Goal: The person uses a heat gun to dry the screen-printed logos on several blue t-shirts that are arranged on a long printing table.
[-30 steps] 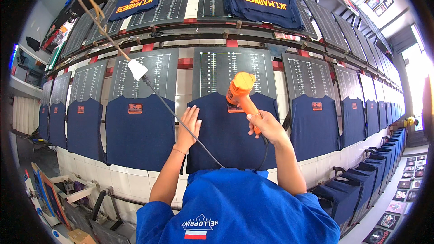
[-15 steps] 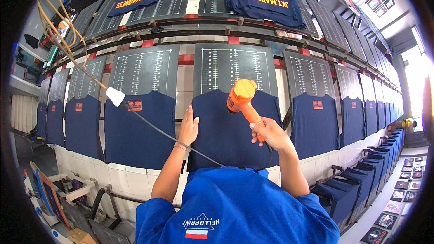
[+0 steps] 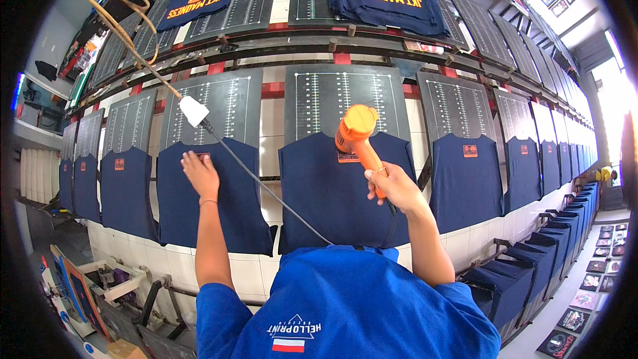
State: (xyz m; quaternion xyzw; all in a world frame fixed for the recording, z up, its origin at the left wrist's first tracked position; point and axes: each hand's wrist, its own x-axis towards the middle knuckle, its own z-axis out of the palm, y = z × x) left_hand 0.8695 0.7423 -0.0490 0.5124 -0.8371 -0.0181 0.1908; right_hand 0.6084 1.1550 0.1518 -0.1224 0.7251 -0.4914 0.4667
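My right hand (image 3: 397, 189) is closed around the handle of an orange heat gun (image 3: 359, 123). The gun's front end hangs over the upper part of the middle navy shirt (image 3: 332, 203), where an orange print (image 3: 347, 157) partly shows beneath it. On the neighbouring navy shirt (image 3: 229, 209) to the left, my left hand (image 3: 201, 176) lies with fingers stretched out, covering most of that shirt's small orange print. A grey cable (image 3: 266, 194) runs across both shirts from a white connector (image 3: 194, 112) towards my body.
Black boards (image 3: 342, 93) with white ruled scales carry more navy shirts (image 3: 465, 186) in a row to both sides. Behind a metal rail, folded shirts (image 3: 385, 3) with yellow lettering lie on another row. Yellowish cord (image 3: 126, 36) hangs at upper left. Dark garments (image 3: 525, 269) drape at lower right.
My left hand has moved left, from the middle shirt's edge onto the neighbouring shirt. The heat gun stays over the middle shirt, whose print now shows. The white connector has shifted right.
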